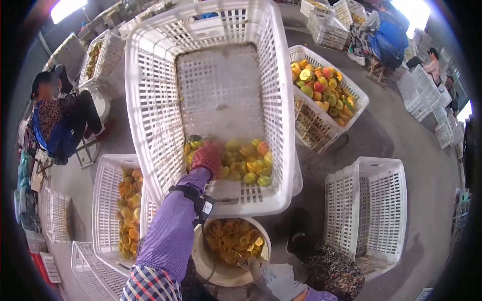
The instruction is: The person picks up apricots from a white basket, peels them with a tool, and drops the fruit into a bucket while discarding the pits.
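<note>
My left hand, in a reddish glove, reaches into a tall white plastic crate and touches the yellow-green, peach-like fruits along its near edge. Its fingertips are blurred and partly hidden among the fruits. Below the crate stands a pale bucket of orange fruit pieces. At the bucket's right rim is my right hand, in a whitish glove. Its fingers are closed around something thin with a small metallic end, too small to name.
A crate of mixed fruit stands at the upper right. More orange fruit fills a crate at left. Nested white crates stand at right. A seated person is at left, and another person sits at upper right.
</note>
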Demonstrator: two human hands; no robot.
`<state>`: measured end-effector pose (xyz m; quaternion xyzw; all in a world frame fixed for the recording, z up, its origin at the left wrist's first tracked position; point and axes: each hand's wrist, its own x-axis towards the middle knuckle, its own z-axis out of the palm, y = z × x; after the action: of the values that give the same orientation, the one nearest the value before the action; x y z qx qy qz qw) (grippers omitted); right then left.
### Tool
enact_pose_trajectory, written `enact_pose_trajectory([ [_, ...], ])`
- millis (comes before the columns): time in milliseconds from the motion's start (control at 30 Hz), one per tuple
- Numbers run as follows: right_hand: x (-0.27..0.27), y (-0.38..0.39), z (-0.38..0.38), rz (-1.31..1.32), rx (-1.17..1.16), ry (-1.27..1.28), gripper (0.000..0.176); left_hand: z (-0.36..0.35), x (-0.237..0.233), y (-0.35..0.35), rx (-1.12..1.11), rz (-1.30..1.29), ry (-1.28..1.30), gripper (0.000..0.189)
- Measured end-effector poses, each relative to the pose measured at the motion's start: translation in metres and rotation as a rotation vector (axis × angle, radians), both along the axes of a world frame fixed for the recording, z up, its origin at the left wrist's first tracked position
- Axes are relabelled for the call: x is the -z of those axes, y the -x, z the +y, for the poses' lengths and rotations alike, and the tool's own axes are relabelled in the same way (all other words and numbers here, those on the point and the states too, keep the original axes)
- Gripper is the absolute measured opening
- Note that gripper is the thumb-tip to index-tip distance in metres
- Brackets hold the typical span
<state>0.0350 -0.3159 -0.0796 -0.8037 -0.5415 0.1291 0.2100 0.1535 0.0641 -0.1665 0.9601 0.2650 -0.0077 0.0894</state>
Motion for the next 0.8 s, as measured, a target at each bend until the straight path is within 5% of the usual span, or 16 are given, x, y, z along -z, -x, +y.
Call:
enact_pose_trajectory([
  [133, 0.013, -0.005, -0.001, -0.027, -0.066, -0.161, 0.030, 0.013, 0.035, 0.011, 0.001, -0.087, -0.054, 0.042],
  [200, -0.024, -0.016, 0.010, -0.135, -0.018, 0.073, 0.031, 0.016, 0.031, 0.020, -0.067, -0.123, 0.139, 0.057],
  [267, -0.064, -0.023, 0.031, -0.136, 0.119, 0.349, 0.020, 0.031, 0.027, 0.026, -0.073, -0.150, 0.509, 0.066],
  [333, -0.075, -0.041, 0.040, 0.163, 0.264, 0.039, 0.021, 0.015, -0.043, 0.052, 0.053, -0.312, 0.890, 0.059],
  [400, -0.067, -0.056, 0.052, 0.317, 0.339, -0.195, 0.031, -0.016, -0.092, 0.083, -0.005, -0.506, 1.622, 0.052],
  [433, -0.062, -0.059, 0.060, 0.385, 0.364, -0.400, 0.027, -0.024, -0.103, 0.098, 0.113, -0.501, 1.793, 0.054],
  [467, -0.087, -0.058, 0.069, 0.881, 0.488, -0.311, 0.022, -0.042, -0.127, 0.115, 0.162, -0.532, 1.909, 0.053],
  [600, -0.096, -0.030, 0.082, 1.055, 0.384, -0.301, 0.018, -0.102, -0.175, 0.168, 0.108, -0.612, 1.952, 0.048],
  [733, -0.077, -0.017, 0.091, 0.500, 0.262, -0.362, 0.019, -0.103, -0.141, 0.181, 0.134, -0.668, 1.946, 0.046],
  [800, -0.074, -0.016, 0.093, 0.421, 0.238, -0.419, 0.020, -0.110, -0.138, 0.178, 0.131, -0.695, 1.928, 0.044],
])
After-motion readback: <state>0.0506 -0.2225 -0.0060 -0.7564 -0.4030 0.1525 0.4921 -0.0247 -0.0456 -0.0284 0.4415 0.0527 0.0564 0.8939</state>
